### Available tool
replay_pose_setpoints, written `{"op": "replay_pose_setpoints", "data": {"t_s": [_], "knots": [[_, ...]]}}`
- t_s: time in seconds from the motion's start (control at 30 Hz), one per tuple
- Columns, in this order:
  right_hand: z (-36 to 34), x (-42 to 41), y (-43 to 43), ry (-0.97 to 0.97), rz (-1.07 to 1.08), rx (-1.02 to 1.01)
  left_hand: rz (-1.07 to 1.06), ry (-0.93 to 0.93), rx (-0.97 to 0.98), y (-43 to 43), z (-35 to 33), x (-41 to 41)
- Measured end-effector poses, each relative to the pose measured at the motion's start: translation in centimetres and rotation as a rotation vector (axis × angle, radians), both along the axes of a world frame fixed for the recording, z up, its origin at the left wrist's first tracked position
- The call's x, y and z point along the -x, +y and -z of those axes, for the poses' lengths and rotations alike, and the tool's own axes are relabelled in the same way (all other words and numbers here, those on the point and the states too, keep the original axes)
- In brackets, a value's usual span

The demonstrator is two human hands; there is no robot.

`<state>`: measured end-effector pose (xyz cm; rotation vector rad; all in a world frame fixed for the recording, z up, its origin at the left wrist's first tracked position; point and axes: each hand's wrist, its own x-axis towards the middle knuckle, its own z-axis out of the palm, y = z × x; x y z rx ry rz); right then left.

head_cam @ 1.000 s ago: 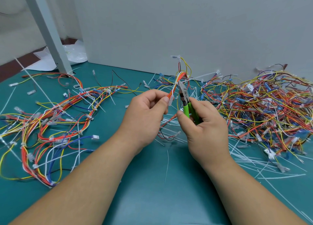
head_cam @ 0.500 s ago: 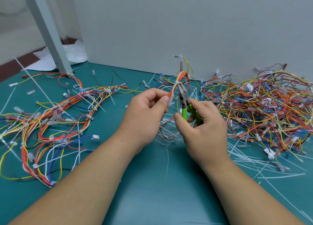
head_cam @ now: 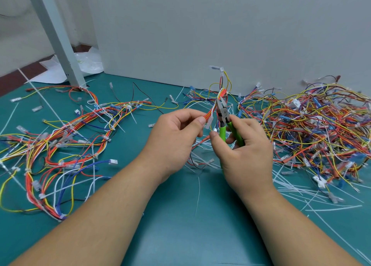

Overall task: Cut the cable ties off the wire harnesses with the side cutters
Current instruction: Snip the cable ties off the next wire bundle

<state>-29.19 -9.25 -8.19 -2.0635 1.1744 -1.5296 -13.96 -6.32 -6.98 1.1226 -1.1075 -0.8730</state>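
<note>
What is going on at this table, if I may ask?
A person is snipping cable ties off wire harnesses. The left hand pinches a small orange harness upright, while the right hand grips green-handled side cutters with the tip at that bundle. A second harness lies left on the table, a tangled pile right, cut ties scattered about.

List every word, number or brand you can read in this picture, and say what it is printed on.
No text can be read.
The cutters in the right hand show no legible brand.
Any marks on the white plugs are too small to tell.
</note>
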Motion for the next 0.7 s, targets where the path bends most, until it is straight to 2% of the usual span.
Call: {"op": "replay_pose_setpoints", "data": {"t_s": [0.7], "knots": [[-0.06,0.16,-0.1,-0.006,-0.084,-0.062,0.007,0.022,-0.017,0.01,0.06,-0.22]]}}
